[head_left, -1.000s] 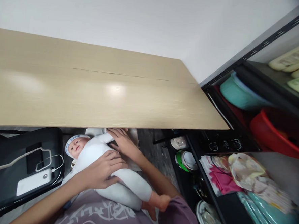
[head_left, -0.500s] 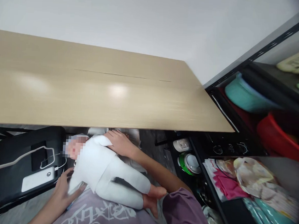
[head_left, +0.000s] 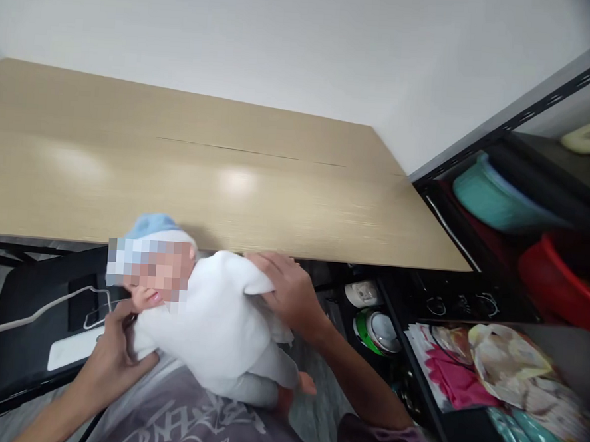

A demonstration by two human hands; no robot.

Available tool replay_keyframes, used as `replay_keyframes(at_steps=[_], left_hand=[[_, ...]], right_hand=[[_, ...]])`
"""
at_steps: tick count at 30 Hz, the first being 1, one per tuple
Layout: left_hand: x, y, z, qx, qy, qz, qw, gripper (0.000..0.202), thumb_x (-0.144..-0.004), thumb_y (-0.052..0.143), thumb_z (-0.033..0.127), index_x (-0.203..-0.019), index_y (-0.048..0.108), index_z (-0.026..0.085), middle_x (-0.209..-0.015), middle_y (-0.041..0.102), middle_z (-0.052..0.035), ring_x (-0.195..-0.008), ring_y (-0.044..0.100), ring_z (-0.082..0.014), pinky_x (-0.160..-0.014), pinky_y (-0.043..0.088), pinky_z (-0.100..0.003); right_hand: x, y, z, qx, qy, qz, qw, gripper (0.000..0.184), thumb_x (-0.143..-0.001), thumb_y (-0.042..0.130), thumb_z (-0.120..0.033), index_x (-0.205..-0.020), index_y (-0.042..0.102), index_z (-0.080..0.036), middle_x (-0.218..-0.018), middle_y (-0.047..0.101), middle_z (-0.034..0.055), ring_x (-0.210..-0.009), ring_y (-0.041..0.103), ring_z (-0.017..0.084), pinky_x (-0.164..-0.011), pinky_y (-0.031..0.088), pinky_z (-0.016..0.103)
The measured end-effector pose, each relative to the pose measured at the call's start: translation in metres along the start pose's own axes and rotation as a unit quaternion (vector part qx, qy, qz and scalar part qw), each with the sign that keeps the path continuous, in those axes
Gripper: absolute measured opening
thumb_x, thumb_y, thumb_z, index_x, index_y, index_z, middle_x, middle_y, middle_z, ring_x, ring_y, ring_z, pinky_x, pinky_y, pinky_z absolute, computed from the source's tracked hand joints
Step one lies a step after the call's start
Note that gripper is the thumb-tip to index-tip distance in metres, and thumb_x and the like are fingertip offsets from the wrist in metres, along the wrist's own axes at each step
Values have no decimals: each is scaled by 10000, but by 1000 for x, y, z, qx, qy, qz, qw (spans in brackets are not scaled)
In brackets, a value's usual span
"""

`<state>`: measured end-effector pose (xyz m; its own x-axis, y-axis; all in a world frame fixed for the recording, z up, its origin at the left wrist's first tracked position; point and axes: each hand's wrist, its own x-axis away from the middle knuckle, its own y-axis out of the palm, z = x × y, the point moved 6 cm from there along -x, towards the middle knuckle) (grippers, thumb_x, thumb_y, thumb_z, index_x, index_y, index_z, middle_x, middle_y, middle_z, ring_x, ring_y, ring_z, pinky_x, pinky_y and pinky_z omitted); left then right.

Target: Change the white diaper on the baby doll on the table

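Observation:
A baby doll (head_left: 209, 322) in white clothes and a blue hat is held up close over my lap, tilted with its head to the left and bare feet to the right. Its head overlaps the table's front edge in view. My left hand (head_left: 114, 350) is closed round the shoulder and arm on the near side. My right hand (head_left: 288, 290) grips the far-side arm and body, with its fingers over the white sleeve. The undersides of both hands are hidden.
A wood-grain table (head_left: 236, 204) spans the front. At left, a black chair (head_left: 24, 318) bears a white power bank (head_left: 72, 351) and cable. To the right, shelves hold a teal basin (head_left: 501, 200), a red basin (head_left: 561, 284) and plastic bags (head_left: 506, 367).
The doll has been raised towards the camera and table edge, head higher and legs lower. Both hands moved with it; my right hand shifted right. The view turned slightly left.

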<state>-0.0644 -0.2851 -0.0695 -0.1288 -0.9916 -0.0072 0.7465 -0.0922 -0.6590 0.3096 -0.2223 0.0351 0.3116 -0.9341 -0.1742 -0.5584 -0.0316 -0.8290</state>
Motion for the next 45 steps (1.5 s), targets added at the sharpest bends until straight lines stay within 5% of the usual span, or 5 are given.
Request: replay_keyframes(at_steps=[5,9,13,24,45], left_hand=[[-89,-17,60,-63,86,-43,993,771,-896,751,531,-1491,342,259,-1553,640,-222,-1212,801,-387,-812,670,-448],[-151,-21,97,-83,127,-63,986,867,-899,729,488,-1587,276,218,-1459,713,-213,-1059,819,-336,-847,628,-432],[-198,-23,111,-127,149,-54,979,905,-913,748,529,-1641,327,194,-1463,735,-224,-1149,799,-395,-920,599,-465],[-317,-7,104,-301,175,-6,937,399,-1033,658,441,-1300,654,145,-1194,774,-217,-1130,689,-398,-938,477,-440],[-520,0,92,-305,175,140,926,443,-1004,700,567,-1183,693,162,-1174,777,-218,-1131,677,-421,-947,453,-462]], right_hand=[[-8,-17,44,35,67,90,993,445,-1134,564,-347,-1556,685,-273,-1358,803,111,-1245,732,359,-1064,583,465],[-28,-16,80,63,106,126,984,381,-1112,574,-307,-1464,701,-234,-1348,796,120,-1210,730,349,-1002,569,423],[-42,-12,107,98,137,159,973,334,-1099,592,-315,-1401,694,-214,-1348,779,146,-1220,701,353,-989,546,416],[-113,-7,162,194,168,158,954,317,-1131,594,-391,-1349,648,-167,-1323,724,199,-1177,631,361,-1013,520,442],[-302,-12,250,200,157,251,934,279,-1026,628,-348,-1249,606,-181,-1248,717,202,-1120,615,367,-989,544,503]])
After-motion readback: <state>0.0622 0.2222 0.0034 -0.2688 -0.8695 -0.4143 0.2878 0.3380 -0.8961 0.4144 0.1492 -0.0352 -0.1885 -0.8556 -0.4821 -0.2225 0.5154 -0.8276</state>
